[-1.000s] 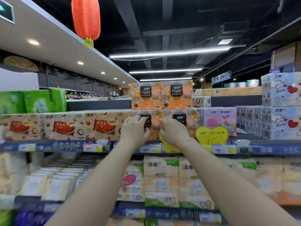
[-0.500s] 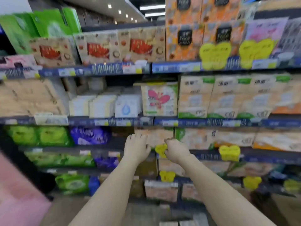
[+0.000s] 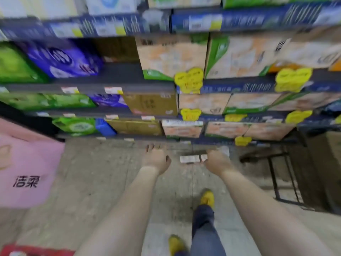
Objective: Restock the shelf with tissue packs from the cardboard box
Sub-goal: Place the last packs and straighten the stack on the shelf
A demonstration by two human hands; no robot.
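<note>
Both empty hands, left hand [image 3: 156,160]; right hand [image 3: 217,161], low before the shelf [image 3: 118,87]

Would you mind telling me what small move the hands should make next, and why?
Probably keep lowering both hands to find the box. The left hand and right hand hang empty and open above the floor, near the bottom shelf, and no open box is clearly in view.

Yellow tags [image 3: 189,80], green packs [image 3: 14,65] (one purple [image 3: 60,60]), pink bag [image 3: 25,170].
</note>
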